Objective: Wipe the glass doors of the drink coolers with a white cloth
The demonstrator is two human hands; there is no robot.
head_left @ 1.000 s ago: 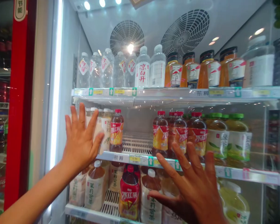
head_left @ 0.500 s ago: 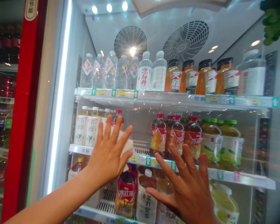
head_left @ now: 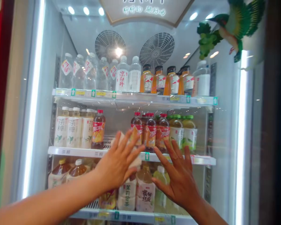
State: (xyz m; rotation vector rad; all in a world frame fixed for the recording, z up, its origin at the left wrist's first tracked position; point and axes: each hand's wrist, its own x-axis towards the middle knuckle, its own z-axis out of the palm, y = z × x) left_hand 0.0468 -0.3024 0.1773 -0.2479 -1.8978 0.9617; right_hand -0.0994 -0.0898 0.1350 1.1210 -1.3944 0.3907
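white cloth point(head_left: 137, 162) lies under the left hand point(head_left: 118, 162), its fingers spread against what we take for a clear glass pane point(head_left: 227, 134); the right hand point(head_left: 178, 176) spreads alongside, no cloth visible. we judge a flat palm and even pressure best. beyond, we see clear bottles point(head_left: 91, 76) of colourless liquid, red-capped bottles point(head_left: 98, 129) of brown, green-capped bottles point(head_left: 189, 134) of yellowish drink.

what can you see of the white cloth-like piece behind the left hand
The white piece looks soft and matte, cloth or paper, I can't tell which. The spread left hand covers most of it; plain parts show near the fingertips and thumb. It seems pressed against the cooler's glass front.
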